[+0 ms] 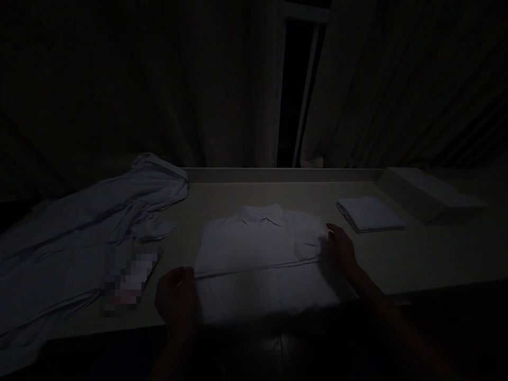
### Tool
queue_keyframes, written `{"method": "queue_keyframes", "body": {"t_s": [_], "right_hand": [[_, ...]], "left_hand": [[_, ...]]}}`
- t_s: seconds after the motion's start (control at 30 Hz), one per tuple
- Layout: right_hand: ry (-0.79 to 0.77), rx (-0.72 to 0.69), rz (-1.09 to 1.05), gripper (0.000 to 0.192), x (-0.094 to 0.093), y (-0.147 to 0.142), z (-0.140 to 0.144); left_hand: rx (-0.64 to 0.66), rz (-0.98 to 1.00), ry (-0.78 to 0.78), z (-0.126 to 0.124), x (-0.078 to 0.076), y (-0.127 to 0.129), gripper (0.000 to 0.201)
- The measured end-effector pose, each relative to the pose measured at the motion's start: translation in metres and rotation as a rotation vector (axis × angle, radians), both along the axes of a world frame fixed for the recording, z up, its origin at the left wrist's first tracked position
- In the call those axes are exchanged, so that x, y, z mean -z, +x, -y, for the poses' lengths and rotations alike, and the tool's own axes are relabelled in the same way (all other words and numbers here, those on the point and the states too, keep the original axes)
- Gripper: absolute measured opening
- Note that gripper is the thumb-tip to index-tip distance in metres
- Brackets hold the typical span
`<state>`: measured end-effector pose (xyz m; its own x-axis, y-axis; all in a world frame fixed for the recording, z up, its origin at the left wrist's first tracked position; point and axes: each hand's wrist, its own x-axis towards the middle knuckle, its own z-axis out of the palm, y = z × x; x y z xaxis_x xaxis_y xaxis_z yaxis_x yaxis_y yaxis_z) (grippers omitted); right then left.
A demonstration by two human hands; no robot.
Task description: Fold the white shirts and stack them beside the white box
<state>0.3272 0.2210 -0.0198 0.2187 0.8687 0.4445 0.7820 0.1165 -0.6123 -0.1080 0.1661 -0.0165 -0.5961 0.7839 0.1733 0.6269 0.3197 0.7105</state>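
A pale collared shirt (257,243) lies flat on the desk in front of me, its collar toward the back. A fold edge runs across its middle, and the lower part reaches the desk's front edge. My left hand (177,296) is closed at the left end of that fold, with fingertips pinching the cloth. At the opposite side, my right hand (342,247) has its fingers closed on the shirt's right edge. Dim light hides the finer detail of the fingers.
To the left, more pale garments (91,227) lie heaped, beside a pixelated flat item (133,280). A folded cloth (371,212) sits at right, near a white box-like block (432,196). Behind the desk (238,191), which has a low back ledge, hang dark curtains (222,95).
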Motion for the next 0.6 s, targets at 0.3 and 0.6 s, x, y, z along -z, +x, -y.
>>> {"method": "queue_keyframes", "body": {"t_s": [0.3, 0.6], "right_hand": [[-0.369, -0.275, 0.42, 0.073, 0.042, -0.057, 0.01], [-0.406, -0.211, 0.66, 0.078, 0.058, -0.055, 0.016]], "left_hand": [[0.683, -0.65, -0.163, -0.066, 0.034, 0.016, 0.073], [0.579, -0.768, -0.158, -0.054, 0.054, 0.008, 0.074]]}}
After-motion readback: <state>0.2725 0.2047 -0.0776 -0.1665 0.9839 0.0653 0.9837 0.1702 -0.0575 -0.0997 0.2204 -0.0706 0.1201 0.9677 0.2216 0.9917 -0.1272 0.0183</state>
